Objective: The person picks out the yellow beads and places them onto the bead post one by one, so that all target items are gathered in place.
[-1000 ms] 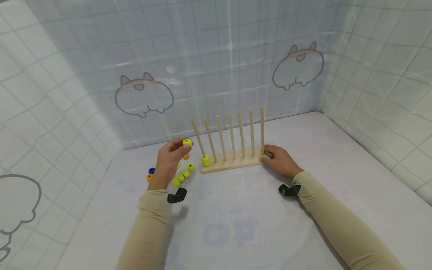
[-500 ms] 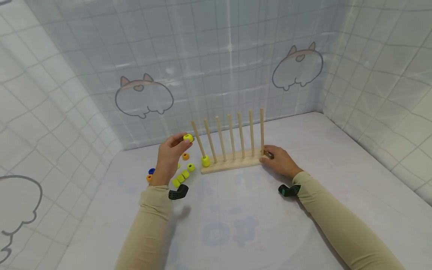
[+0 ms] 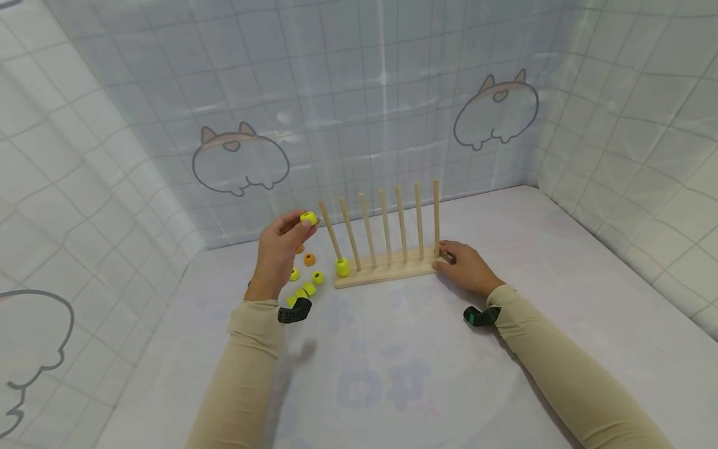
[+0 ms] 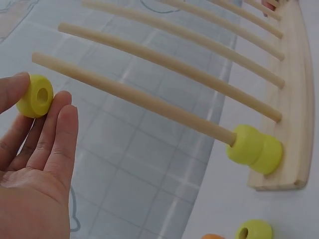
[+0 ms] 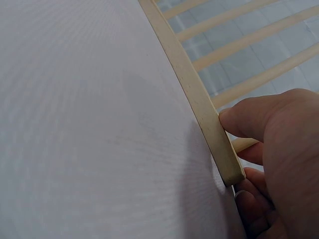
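My left hand point(image 3: 273, 252) pinches a yellow bead point(image 3: 308, 219) between thumb and fingers, just left of the leftmost peg's top. In the left wrist view the bead point(image 4: 35, 97) shows its hole and is apart from the peg point(image 4: 129, 94). Two yellow beads point(image 4: 254, 149) are stacked at the foot of that peg. The wooden peg rack point(image 3: 387, 270) stands on the table with its several other pegs bare. My right hand point(image 3: 470, 269) grips the rack's right end, the thumb on the base point(image 5: 224, 159) in the right wrist view and the other fingers partly hidden.
Several loose yellow beads point(image 3: 310, 289) and an orange bead point(image 3: 310, 259) lie on the table point(image 3: 387, 349) left of the rack. My left hand and forearm cover some beads there. A tiled-pattern wall sheet point(image 3: 348, 112) rises behind the rack.
My left hand has risen with the yellow bead, from beside the peg's middle to near its top, drifting slightly left at the end. The right hand and rack hold still.
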The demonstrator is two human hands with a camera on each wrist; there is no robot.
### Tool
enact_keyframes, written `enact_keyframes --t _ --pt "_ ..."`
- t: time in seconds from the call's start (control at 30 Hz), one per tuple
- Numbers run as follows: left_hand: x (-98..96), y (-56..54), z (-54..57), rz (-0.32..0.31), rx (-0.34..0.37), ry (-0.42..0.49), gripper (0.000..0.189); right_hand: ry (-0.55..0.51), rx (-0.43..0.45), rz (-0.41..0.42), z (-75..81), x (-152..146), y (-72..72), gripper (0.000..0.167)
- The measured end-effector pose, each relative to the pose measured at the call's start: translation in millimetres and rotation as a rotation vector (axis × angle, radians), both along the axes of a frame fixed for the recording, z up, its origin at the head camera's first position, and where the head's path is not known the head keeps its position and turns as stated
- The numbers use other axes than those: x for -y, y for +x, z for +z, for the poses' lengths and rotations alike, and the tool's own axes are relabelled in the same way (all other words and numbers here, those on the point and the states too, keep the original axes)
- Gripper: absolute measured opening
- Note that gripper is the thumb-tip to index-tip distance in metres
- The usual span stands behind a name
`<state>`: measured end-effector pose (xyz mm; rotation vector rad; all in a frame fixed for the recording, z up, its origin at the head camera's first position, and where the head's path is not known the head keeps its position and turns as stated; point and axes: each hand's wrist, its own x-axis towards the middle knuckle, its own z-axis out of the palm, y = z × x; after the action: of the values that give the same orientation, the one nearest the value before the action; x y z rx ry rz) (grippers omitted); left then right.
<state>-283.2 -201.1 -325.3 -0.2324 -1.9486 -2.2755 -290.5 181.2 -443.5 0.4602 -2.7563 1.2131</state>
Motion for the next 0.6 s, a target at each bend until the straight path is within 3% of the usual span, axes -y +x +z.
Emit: enact_keyframes --t 0.3,0.6 --pt "-8.2 -3.0 13.5 0.041 -0.009 0.049 0.050 0.006 0.010 -0.001 0.5 -1.8 -1.0 0.048" --pt "-12.3 -6.4 21.0 0.034 -0.008 0.182 0.050 0.006 0.018 0.001 2.3 -0.5 -0.3 0.048"
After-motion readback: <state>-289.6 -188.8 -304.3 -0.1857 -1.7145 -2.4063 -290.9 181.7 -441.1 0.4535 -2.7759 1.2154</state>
